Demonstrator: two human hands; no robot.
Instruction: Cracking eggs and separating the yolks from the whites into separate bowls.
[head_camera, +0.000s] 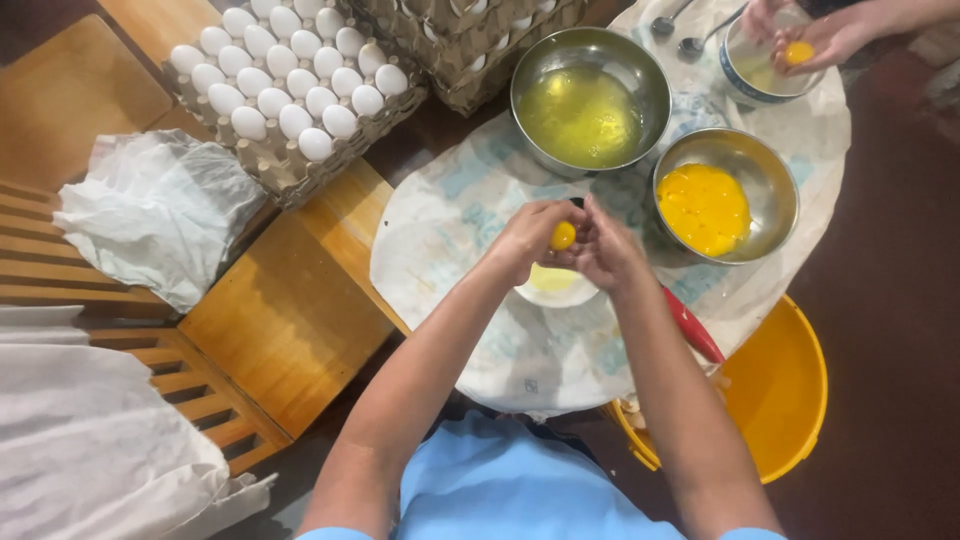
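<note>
— Where was the yolk (563, 236)?
— Between both hands, above the small white bowl (556, 285) on the table (440, 230). The left hand (525, 240) and right hand (603, 250) were pressed together, fingers cupping it.
— How would it handle?
— Probably soft, slippery, easily burst; best cradled underneath, never pinched.

Slatted wooden bench (60, 270), dark floor (890, 250)

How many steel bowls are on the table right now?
2. One steel bowl with clear egg white sits at top centre; the other, holding yolks, is right of the hands. A co-worker's blue-rimmed bowl, top right, isn't steel.
</note>
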